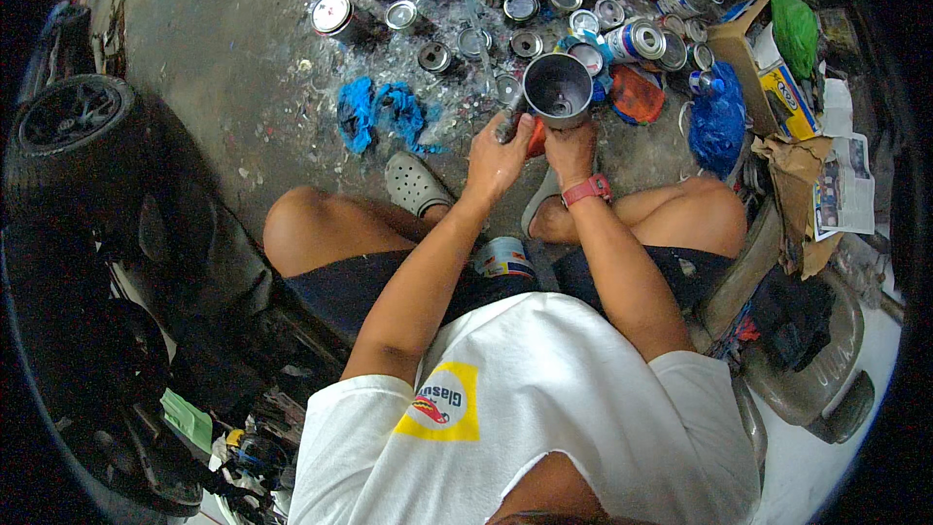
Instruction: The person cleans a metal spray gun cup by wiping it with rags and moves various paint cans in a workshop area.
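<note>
In front of my knees I hold up a round metal cup, grey inside, its open mouth facing me. My right hand, with a pink watch on the wrist, is closed around the cup's near underside. My left hand is closed on a dark, handle-like piece just left of the cup. Whether that piece joins the cup is hidden. Between my hands shows a bit of something red-orange. Paint tins stand on the floor just beyond the cup.
Crumpled blue plastic lies left of my hands. Many more tins crowd the far floor. At right are a blue bag, a cardboard box and a green bag. A wheel stands at left; a tin sits between my thighs.
</note>
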{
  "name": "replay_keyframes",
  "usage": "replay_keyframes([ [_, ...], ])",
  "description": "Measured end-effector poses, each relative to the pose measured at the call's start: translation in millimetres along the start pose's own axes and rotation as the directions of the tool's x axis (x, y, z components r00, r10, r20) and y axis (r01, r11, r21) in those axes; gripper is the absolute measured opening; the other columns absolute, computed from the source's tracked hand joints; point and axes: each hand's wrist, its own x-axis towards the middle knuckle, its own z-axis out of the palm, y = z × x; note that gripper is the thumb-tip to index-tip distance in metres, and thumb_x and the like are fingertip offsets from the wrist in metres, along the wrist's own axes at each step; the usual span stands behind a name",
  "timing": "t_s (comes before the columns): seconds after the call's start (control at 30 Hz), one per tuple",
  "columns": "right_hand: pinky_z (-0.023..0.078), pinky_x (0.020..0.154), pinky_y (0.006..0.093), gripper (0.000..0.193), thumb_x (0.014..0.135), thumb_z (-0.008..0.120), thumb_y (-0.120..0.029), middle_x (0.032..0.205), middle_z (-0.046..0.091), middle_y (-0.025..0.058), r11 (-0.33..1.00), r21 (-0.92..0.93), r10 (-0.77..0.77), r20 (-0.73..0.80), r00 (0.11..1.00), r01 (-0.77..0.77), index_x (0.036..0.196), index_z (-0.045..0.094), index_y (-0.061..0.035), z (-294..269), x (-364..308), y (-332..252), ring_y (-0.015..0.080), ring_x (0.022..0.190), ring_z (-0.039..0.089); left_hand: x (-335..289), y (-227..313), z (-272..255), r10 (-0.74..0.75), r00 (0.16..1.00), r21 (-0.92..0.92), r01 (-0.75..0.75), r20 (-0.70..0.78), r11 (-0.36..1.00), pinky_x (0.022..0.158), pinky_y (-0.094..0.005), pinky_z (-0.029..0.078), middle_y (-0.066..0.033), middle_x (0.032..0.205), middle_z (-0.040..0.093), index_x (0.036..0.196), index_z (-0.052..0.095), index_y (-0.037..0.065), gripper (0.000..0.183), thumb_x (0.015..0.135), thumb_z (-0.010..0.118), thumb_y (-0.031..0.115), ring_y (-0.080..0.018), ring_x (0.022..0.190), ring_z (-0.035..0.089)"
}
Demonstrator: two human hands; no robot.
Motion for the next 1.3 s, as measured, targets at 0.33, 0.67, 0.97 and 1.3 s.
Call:
replay_keyframes([
  [0.33,0.055,0.077,0.0457,0.030,0.073,0.086,-0.028,0.090,0.072,0.0176,0.932,-0.326,0.232,0.208,0.950,-0.156,0.087,0.070,-0.0063,6,7,67,0.0395,0.085,0.069,15,-95,-12,-0.089,0.960,-0.084,0.069,-0.265,0.994,0.104,-0.0427,0.044,-0.0283,0.131,0.061,0.137,0.055,-0.005,0.071,0.100,0.057,0.055,-0.0364,0.124,0.058],
  [0.67,0.056,0.080,0.0445,0.035,0.071,0.089,-0.030,0.085,0.073,0.0211,0.860,-0.333,0.367,-0.121,0.922,-0.386,0.075,0.070,-0.0005,-36,106,104,0.0353,0.082,0.071,40,-185,-12,-0.045,0.886,0.118,0.112,-0.461,0.987,0.094,-0.0470,0.042,-0.0273,0.109,0.061,0.125,0.057,-0.006,0.066,0.100,0.056,0.055,-0.0424,0.104,0.055],
  [0.97,0.056,0.076,0.0494,0.046,0.083,0.074,-0.044,0.075,0.070,0.0239,0.863,-0.475,0.201,0.008,0.980,-0.173,0.075,0.074,0.0010,-37,130,136,0.0415,0.075,0.070,43,-198,18,-0.230,0.817,0.185,0.376,-0.529,0.908,0.102,-0.0526,0.038,-0.0279,0.128,0.052,0.142,0.047,0.004,0.077,0.096,0.055,0.064,-0.0442,0.118,0.051],
  [1.3,0.054,0.071,0.0489,0.038,0.080,0.075,-0.036,0.075,0.070,0.0228,0.882,-0.335,0.355,0.009,0.935,-0.332,0.070,0.071,0.0005,-30,136,155,0.0393,0.072,0.070,33,-219,25,-0.260,0.802,0.136,0.387,-0.538,0.912,0.103,-0.0541,0.040,-0.0277,0.129,0.051,0.146,0.045,0.012,0.075,0.090,0.069,0.057,-0.0466,0.118,0.052],
])
